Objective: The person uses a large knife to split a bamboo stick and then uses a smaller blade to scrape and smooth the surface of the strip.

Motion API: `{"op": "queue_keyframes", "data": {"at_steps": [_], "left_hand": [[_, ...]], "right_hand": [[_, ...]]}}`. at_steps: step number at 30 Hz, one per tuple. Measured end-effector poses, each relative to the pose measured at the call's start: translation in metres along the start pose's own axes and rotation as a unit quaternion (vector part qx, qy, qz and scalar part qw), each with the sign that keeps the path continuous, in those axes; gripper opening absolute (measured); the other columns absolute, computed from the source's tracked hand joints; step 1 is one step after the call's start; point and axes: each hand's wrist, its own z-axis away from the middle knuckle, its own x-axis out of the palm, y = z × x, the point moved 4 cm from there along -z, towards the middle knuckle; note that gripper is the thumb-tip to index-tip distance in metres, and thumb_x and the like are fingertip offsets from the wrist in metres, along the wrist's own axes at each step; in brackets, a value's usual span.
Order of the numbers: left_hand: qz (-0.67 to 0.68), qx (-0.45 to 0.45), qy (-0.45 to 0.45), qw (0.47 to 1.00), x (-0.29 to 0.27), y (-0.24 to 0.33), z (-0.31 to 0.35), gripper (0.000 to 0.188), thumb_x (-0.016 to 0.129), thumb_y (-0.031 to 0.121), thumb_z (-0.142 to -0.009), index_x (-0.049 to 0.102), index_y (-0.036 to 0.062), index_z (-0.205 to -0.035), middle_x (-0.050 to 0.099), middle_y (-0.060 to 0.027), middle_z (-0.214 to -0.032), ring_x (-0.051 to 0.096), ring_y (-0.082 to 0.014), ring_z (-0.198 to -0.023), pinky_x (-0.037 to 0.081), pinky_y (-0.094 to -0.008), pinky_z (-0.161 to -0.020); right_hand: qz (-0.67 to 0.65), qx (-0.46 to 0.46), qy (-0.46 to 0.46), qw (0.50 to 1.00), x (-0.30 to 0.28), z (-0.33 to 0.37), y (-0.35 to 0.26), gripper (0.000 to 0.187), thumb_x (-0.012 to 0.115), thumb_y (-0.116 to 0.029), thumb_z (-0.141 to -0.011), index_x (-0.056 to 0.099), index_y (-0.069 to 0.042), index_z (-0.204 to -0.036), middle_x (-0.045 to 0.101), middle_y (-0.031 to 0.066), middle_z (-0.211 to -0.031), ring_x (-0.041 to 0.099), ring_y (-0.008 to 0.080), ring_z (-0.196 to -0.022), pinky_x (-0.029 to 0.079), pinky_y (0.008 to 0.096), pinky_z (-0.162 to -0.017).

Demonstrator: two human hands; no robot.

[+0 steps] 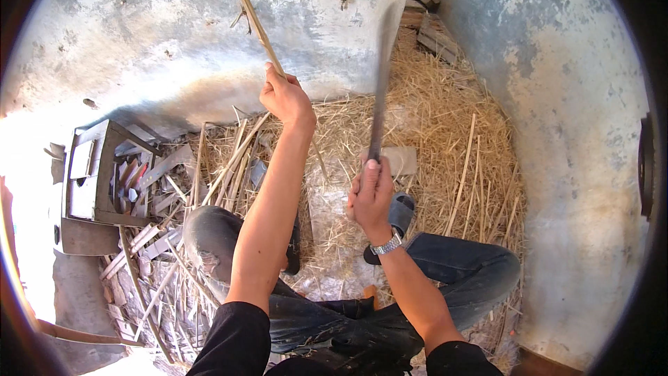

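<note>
My left hand (289,101) is closed around a thin pale wooden stick (252,17), raised at about the middle of the view. The stick slants up to the top edge, with a small twig on its side, and its thin lower end shows below my wrist. Held upright to the right of it is a long, dark, narrow blade (379,90), blurred toward its tip. My right hand (374,191) grips the blade's lower end; the fingers hide the handle. Blade and stick are apart. My right wrist wears a metal watch (387,242).
Straw and shavings (445,111) cover the floor, with split sticks (473,174) on the right and more sticks (233,160) by my left knee. A wooden box (90,170) with tools stands at left. Worn walls (584,167) rise ahead and right. Wood pieces (435,35) lie in the corner.
</note>
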Motion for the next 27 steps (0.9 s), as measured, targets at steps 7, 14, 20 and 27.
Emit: {"op": "queue_keyframes", "data": {"at_steps": [7, 14, 20, 27], "left_hand": [[-0.029, -0.009, 0.027, 0.999, 0.016, -0.004, -0.001, 0.064, 0.053, 0.046, -0.105, 0.049, 0.0019, -0.059, 0.048, -0.0039, -0.055, 0.041, -0.0137, -0.053, 0.030, -0.0339, -0.051], [-0.016, 0.015, 0.042, 0.999, -0.011, 0.011, -0.014, 0.051, 0.052, 0.037, -0.107, 0.043, 0.0087, -0.066, 0.041, 0.0011, -0.060, 0.037, -0.0110, -0.053, 0.029, -0.0298, -0.050], [-0.048, 0.018, 0.071, 0.996, -0.019, 0.014, -0.019, 0.062, 0.050, 0.046, -0.107, 0.046, 0.0044, -0.061, 0.042, -0.0013, -0.057, 0.037, -0.0135, -0.054, 0.031, -0.0336, -0.052], [-0.015, 0.040, 0.074, 0.996, -0.038, 0.013, -0.035, 0.059, 0.048, 0.043, -0.108, 0.045, 0.0065, -0.062, 0.046, -0.0022, -0.058, 0.038, -0.0124, -0.054, 0.031, -0.0317, -0.053]], "right_hand": [[0.276, 0.019, -0.079, 0.958, -0.024, 0.084, 0.169, 0.035, 0.046, -0.035, -0.110, 0.056, -0.002, -0.107, 0.064, 0.0115, -0.076, 0.063, 0.0204, -0.061, 0.050, 0.0356, -0.056], [0.184, 0.035, -0.024, 0.982, -0.018, 0.036, 0.130, 0.042, 0.049, -0.039, -0.109, 0.056, 0.000, -0.094, 0.057, 0.0190, -0.067, 0.056, 0.0344, -0.051, 0.043, 0.0442, -0.052], [0.151, -0.050, 0.032, 0.987, 0.006, 0.049, 0.063, 0.039, 0.048, -0.039, -0.109, 0.057, -0.002, -0.102, 0.054, 0.0123, -0.061, 0.058, 0.0236, -0.051, 0.046, 0.0378, -0.050], [0.091, 0.360, -0.054, 0.927, -0.038, 0.106, 0.223, 0.044, 0.051, -0.045, -0.107, 0.055, -0.003, -0.095, 0.056, 0.0088, -0.061, 0.055, 0.0197, -0.042, 0.043, 0.0368, -0.040]]}}
